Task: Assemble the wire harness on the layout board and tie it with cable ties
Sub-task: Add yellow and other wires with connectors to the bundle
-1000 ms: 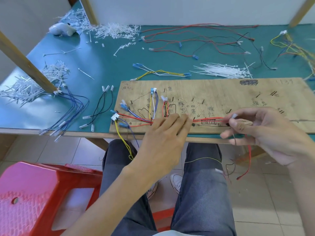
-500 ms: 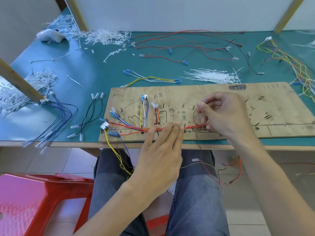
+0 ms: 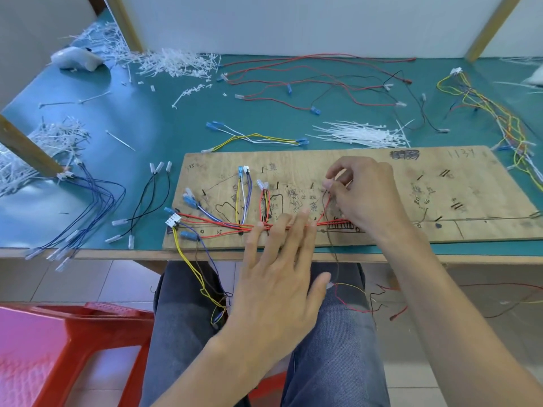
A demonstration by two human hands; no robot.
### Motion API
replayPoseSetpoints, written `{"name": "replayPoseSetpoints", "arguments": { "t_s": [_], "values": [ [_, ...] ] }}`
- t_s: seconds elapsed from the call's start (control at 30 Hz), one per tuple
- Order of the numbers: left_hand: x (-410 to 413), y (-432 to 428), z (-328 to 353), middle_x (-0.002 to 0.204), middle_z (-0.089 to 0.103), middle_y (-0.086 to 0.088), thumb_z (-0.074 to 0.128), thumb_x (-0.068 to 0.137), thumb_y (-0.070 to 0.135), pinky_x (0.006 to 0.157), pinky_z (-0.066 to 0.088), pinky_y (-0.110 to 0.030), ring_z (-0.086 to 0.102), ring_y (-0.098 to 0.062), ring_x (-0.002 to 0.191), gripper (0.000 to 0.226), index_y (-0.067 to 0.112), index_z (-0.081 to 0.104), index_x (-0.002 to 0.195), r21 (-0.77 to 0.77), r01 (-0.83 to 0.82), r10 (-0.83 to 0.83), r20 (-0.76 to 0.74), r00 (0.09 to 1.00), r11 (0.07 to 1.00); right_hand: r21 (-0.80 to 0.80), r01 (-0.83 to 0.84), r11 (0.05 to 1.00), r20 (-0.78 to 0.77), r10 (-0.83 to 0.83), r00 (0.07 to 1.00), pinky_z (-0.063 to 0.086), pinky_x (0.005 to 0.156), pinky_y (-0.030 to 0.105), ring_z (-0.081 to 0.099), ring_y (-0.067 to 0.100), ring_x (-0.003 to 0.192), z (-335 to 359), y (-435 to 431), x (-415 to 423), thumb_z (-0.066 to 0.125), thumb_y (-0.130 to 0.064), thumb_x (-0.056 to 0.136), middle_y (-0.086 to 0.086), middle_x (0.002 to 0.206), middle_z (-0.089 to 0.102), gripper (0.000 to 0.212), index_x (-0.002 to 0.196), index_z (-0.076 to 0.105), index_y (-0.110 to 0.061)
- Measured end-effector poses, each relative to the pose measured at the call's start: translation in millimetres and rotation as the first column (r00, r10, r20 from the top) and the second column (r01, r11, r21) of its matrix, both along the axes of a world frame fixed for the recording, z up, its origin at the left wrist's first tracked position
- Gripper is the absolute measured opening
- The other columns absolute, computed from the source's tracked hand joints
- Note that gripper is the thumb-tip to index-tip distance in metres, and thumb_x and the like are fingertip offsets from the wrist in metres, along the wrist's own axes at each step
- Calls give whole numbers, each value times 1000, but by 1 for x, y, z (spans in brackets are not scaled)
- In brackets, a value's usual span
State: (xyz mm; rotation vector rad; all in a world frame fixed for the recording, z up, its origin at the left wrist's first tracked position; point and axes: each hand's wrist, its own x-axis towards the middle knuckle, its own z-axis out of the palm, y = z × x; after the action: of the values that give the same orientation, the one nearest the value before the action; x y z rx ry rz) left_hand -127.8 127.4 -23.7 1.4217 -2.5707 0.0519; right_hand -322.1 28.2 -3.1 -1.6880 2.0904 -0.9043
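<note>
Presses the straight fingers of the left hand [image 3: 282, 277] flat on the red run of the wire harness [image 3: 223, 226], along the layout board's [image 3: 382, 171] near edge. Pinches, in the curled right hand [image 3: 367, 198] just beyond, what looks like a white terminal [image 3: 328, 183]. Has the cable ties [image 3: 361, 133] heaped on the green table [image 3: 147, 136] behind the board.

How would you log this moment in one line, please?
left hand: flat, pressing red wires onto layout board | right hand: pinching white connector | phase: routing
</note>
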Motion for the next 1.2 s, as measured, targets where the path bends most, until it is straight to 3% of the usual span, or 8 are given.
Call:
{"name": "replayPoseSetpoints", "arguments": {
  "t_s": [0.2,0.4,0.5,0.57,0.67,0.77,1.0,1.2],
  "values": [
    [-28,33,-15,109,59,-8,78,78,35,84,32,-41,47,-32,103,53,22,64,127,-84,36,-42,-74,996,996,2,-57,998,-126,57,990,57,80,37,66,19,76,-3,6,5,79,-27,92,-6,80,69,17,106,79,-18],
    [-38,25,-13,74,61,-1,80,56,15,74,40,-35,54,-24,81,29,20,66,81,25,86,-88,73,993,996,5,-72,997,-188,71,980,55,85,41,64,22,90,-4,8,7,78,-27,94,0,94,68,23,115,78,-18],
    [-29,22,-8,71,63,5,89,54,20,72,43,-31,58,-20,79,32,24,63,73,84,128,-127,-14,992,988,-51,-127,991,-167,117,979,47,90,33,58,21,102,-4,18,8,80,-24,93,0,103,61,34,126,74,-20],
    [-15,20,-4,74,65,8,85,74,24,71,43,-29,61,-19,78,18,25,67,77,80,101,-86,-172,981,992,-86,-213,973,-156,198,968,45,89,31,54,20,101,-5,28,12,80,-20,92,-2,99,62,23,115,78,-20],
    [8,15,5,81,69,12,67,92,24,72,47,-30,65,-15,79,5,25,70,88,150,27,39,-423,905,988,-132,-275,952,-178,250,952,48,85,39,57,24,95,-13,43,18,78,-16,94,-3,93,70,6,99,81,-15],
    [22,6,17,78,69,16,73,94,19,71,48,-31,64,-6,72,13,32,68,95,270,-49,200,-566,800,962,-179,-240,954,-174,210,962,49,83,40,60,26,92,-18,49,20,79,-15,93,-2,92,74,3,95,81,-14],
    [41,-24,36,72,71,18,72,93,20,66,56,-28,70,-4,61,16,35,72,89,451,-137,412,-597,689,882,-270,-273,923,-181,230,956,46,84,30,64,27,94,-24,61,23,72,3,92,-2,97,74,20,103,79,-13],
    [51,-55,54,62,72,12,75,92,16,66,64,-40,71,-9,55,18,27,75,78,542,-146,443,-472,762,828,-320,-273,907,-142,239,961,47,84,32,59,25,94,-32,71,25,79,-12,92,-1,89,67,5,96,80,-14]
  ]
}}
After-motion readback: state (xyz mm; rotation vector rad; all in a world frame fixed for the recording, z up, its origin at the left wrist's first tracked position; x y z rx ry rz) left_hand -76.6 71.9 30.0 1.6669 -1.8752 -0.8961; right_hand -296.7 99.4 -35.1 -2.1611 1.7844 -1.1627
